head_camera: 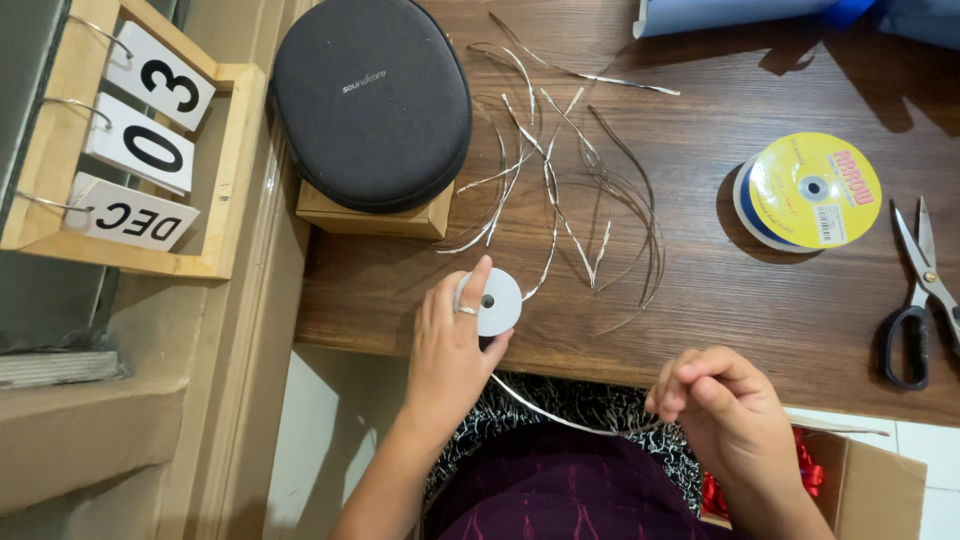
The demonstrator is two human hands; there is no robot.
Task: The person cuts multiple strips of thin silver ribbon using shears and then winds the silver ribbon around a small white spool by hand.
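Observation:
My left hand [450, 345] grips a small white ribbon spool [494, 301] at the front edge of the brown wooden table [760, 300]. A thin silver ribbon strand [555, 415] runs from the spool down and to the right into my right hand [720, 400], whose fingers are pinched shut on its end below the table edge. Several cut silver ribbon strips [560, 170] lie in a loose heap on the table behind the spool.
A black oval case [372, 100] sits on a small wooden box [370, 215]. A yellow-faced ribbon reel [812, 190] and scissors [920, 290] lie at the right. A wooden flip calendar [130, 140] stands left. A cardboard box [860, 485] with red ribbon is low right.

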